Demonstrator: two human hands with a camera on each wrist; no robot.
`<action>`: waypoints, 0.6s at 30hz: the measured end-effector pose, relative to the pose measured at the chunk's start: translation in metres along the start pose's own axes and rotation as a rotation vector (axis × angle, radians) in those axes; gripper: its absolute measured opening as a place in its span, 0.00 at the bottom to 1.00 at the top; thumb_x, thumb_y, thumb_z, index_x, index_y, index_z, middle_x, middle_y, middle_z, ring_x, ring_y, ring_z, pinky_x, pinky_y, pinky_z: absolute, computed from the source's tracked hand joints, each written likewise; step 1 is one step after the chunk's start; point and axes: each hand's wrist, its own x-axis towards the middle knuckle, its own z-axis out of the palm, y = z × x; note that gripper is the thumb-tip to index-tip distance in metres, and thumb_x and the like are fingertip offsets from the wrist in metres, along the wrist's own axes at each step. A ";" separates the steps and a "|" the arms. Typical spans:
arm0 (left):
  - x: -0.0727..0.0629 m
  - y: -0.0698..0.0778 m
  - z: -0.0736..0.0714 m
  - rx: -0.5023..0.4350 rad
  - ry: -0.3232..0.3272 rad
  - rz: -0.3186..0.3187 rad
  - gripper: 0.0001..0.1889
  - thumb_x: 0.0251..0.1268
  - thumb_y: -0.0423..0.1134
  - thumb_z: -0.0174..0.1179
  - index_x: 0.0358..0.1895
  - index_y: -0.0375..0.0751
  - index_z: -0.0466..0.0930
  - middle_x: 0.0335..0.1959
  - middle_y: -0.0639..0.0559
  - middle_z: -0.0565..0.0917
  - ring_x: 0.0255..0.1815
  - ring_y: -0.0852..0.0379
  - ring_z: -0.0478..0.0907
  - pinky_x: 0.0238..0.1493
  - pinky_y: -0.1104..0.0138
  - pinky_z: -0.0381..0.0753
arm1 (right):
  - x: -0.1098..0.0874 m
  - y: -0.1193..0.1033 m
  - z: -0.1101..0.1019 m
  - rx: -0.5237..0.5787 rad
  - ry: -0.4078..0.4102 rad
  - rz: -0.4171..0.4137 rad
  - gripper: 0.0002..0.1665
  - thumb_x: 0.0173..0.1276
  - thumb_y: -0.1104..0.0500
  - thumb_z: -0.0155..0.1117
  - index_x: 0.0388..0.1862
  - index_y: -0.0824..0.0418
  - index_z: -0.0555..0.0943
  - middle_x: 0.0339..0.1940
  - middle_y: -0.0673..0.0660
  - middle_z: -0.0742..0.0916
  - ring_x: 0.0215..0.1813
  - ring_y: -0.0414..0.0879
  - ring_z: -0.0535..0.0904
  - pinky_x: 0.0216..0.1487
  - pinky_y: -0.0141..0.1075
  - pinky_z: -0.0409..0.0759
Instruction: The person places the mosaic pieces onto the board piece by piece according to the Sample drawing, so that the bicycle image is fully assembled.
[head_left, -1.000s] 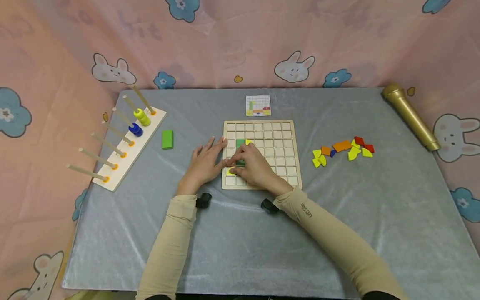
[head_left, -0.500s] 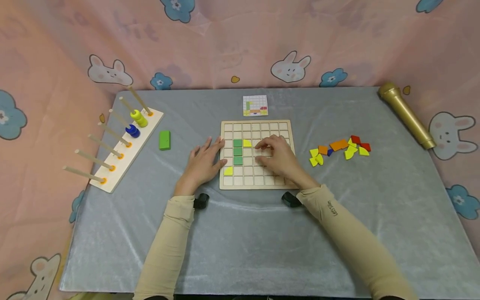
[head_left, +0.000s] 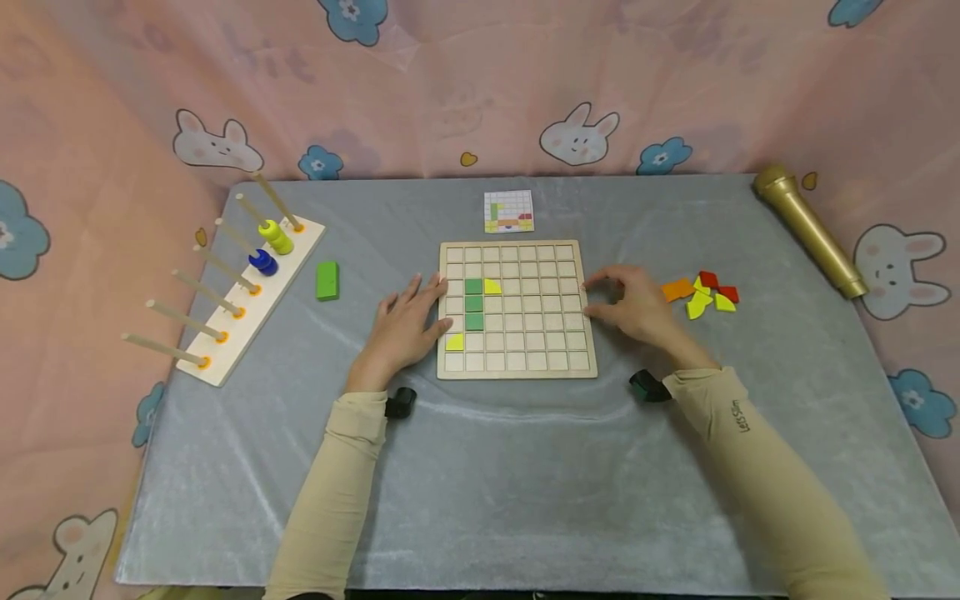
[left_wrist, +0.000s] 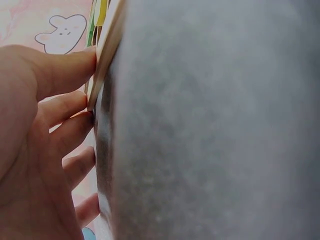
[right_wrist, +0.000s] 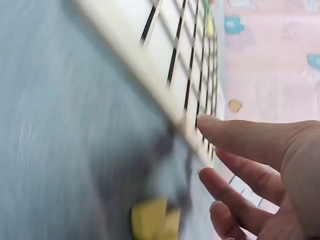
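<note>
A wooden grid board [head_left: 536, 304] lies mid-table. Set into its left part are several green squares [head_left: 474, 304], a yellow quarter-round piece [head_left: 492, 287] and a yellow tile [head_left: 454, 342]. My left hand [head_left: 401, 329] rests with spread fingers along the board's left side; in the left wrist view its thumb touches the board's edge [left_wrist: 106, 50]. My right hand [head_left: 637, 308] is just beyond the right edge, thumb and fingers apart and nothing between them. The right wrist view has its fingertips at the board's rim [right_wrist: 125, 60], and blurred yellow pieces [right_wrist: 149, 220] below.
Loose orange [head_left: 678, 290], red [head_left: 707, 280] and yellow [head_left: 697, 306] pieces lie right of the hand, which hides others. A pattern card [head_left: 508, 212] is behind the board. Leftward are a green block [head_left: 327, 281] and a peg stand [head_left: 217, 364]. A gold microphone [head_left: 810, 232] lies far right.
My right hand has lifted off the left part of the board and moved right, past its right edge, uncovering the green and yellow tiles. My left hand stays at the left edge.
</note>
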 end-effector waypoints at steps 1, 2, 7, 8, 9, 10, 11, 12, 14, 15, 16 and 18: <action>0.000 0.000 0.000 0.000 -0.001 0.000 0.36 0.83 0.48 0.58 0.87 0.49 0.56 0.89 0.54 0.52 0.91 0.48 0.41 0.86 0.41 0.42 | 0.000 0.003 -0.003 -0.002 -0.003 -0.003 0.22 0.70 0.61 0.76 0.61 0.66 0.85 0.62 0.69 0.84 0.60 0.64 0.74 0.63 0.58 0.73; 0.000 0.000 0.000 0.001 -0.002 0.000 0.36 0.83 0.48 0.58 0.87 0.49 0.56 0.89 0.54 0.52 0.91 0.48 0.41 0.86 0.41 0.42 | -0.001 0.007 -0.006 -0.005 -0.007 -0.006 0.22 0.70 0.61 0.76 0.60 0.66 0.85 0.62 0.69 0.84 0.60 0.64 0.74 0.63 0.58 0.73; 0.000 0.000 0.001 0.001 -0.006 -0.002 0.36 0.83 0.48 0.57 0.87 0.49 0.55 0.89 0.54 0.52 0.91 0.48 0.40 0.87 0.41 0.41 | -0.002 0.020 -0.019 -0.068 -0.076 0.007 0.26 0.69 0.57 0.78 0.62 0.66 0.84 0.67 0.70 0.80 0.66 0.68 0.67 0.67 0.62 0.68; 0.000 0.000 0.001 0.001 -0.005 -0.002 0.36 0.83 0.48 0.57 0.87 0.49 0.55 0.89 0.54 0.52 0.91 0.48 0.40 0.87 0.41 0.41 | -0.002 0.021 -0.022 -0.090 -0.098 0.018 0.28 0.69 0.56 0.79 0.63 0.66 0.83 0.68 0.70 0.78 0.68 0.69 0.65 0.68 0.64 0.67; 0.000 -0.001 0.001 0.001 -0.004 -0.001 0.36 0.83 0.48 0.57 0.87 0.49 0.55 0.89 0.54 0.52 0.91 0.48 0.40 0.87 0.41 0.41 | -0.002 0.023 -0.025 -0.113 -0.119 0.023 0.29 0.68 0.55 0.79 0.63 0.66 0.83 0.69 0.71 0.77 0.70 0.70 0.63 0.69 0.65 0.65; 0.000 -0.001 0.001 0.002 -0.003 0.000 0.36 0.83 0.48 0.57 0.87 0.49 0.55 0.89 0.54 0.52 0.91 0.48 0.40 0.87 0.41 0.41 | -0.003 0.025 -0.027 -0.132 -0.139 0.030 0.31 0.67 0.54 0.80 0.64 0.66 0.82 0.70 0.71 0.77 0.70 0.70 0.62 0.70 0.66 0.64; 0.000 -0.001 0.001 0.003 -0.001 0.000 0.36 0.83 0.48 0.57 0.87 0.49 0.55 0.89 0.54 0.52 0.91 0.48 0.41 0.86 0.41 0.41 | -0.003 0.026 -0.029 -0.152 -0.157 0.034 0.32 0.66 0.54 0.81 0.65 0.66 0.82 0.69 0.72 0.77 0.69 0.70 0.63 0.70 0.66 0.64; 0.000 -0.001 0.001 0.004 0.000 0.000 0.36 0.83 0.48 0.57 0.87 0.49 0.56 0.89 0.54 0.52 0.91 0.48 0.41 0.86 0.41 0.41 | -0.004 0.027 -0.031 -0.171 -0.172 0.038 0.33 0.65 0.54 0.81 0.65 0.65 0.82 0.68 0.72 0.77 0.69 0.70 0.63 0.69 0.66 0.65; 0.001 -0.001 0.001 0.006 0.002 0.000 0.36 0.83 0.49 0.57 0.87 0.49 0.56 0.89 0.54 0.52 0.91 0.48 0.41 0.86 0.41 0.41 | -0.004 0.029 -0.034 -0.190 -0.188 0.020 0.32 0.64 0.56 0.82 0.64 0.66 0.82 0.64 0.71 0.79 0.65 0.69 0.66 0.67 0.65 0.65; 0.001 -0.001 0.001 0.007 0.002 0.000 0.36 0.83 0.49 0.57 0.87 0.49 0.56 0.89 0.54 0.52 0.91 0.47 0.41 0.86 0.41 0.41 | -0.004 0.029 -0.035 -0.192 -0.190 0.007 0.31 0.64 0.57 0.83 0.62 0.66 0.82 0.61 0.71 0.80 0.63 0.67 0.68 0.66 0.63 0.67; 0.001 -0.001 0.001 0.007 0.002 0.000 0.36 0.83 0.49 0.57 0.87 0.49 0.56 0.89 0.54 0.52 0.91 0.48 0.41 0.86 0.41 0.41 | -0.004 0.030 -0.035 -0.187 -0.191 -0.004 0.30 0.63 0.58 0.83 0.60 0.67 0.82 0.57 0.70 0.82 0.60 0.66 0.70 0.64 0.60 0.69; 0.001 0.000 0.001 0.008 0.002 -0.001 0.36 0.83 0.49 0.57 0.87 0.49 0.56 0.89 0.54 0.52 0.91 0.48 0.41 0.86 0.41 0.41 | -0.004 0.031 -0.035 -0.170 -0.194 -0.027 0.26 0.63 0.59 0.83 0.55 0.68 0.82 0.48 0.67 0.82 0.53 0.61 0.73 0.57 0.54 0.72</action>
